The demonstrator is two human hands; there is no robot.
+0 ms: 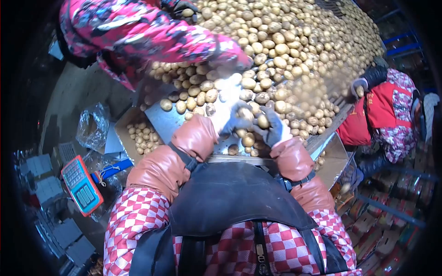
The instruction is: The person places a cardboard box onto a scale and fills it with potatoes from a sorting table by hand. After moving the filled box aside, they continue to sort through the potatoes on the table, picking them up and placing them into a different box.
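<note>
My left hand [235, 122], in a grey-blue glove, is closed around a potato [245, 114] above the front of the metal sorting table [172, 126]. Close beside it, my right hand [272, 128], gloved alike, grips another potato [263, 121] between its fingers. Several loose potatoes [247, 139] lie just below both hands, near the table's front edge. A large heap of potatoes [294, 55] covers the table beyond them. Bright glare washes out the surface left of my left hand.
A cardboard box of small potatoes [142, 138] stands at the left, another cardboard box [332, 158] at the right. A co-worker's pink sleeve [184, 43] reaches across the heap. Another person in a red vest [368, 115] works at right. A scale [83, 185] sits lower left.
</note>
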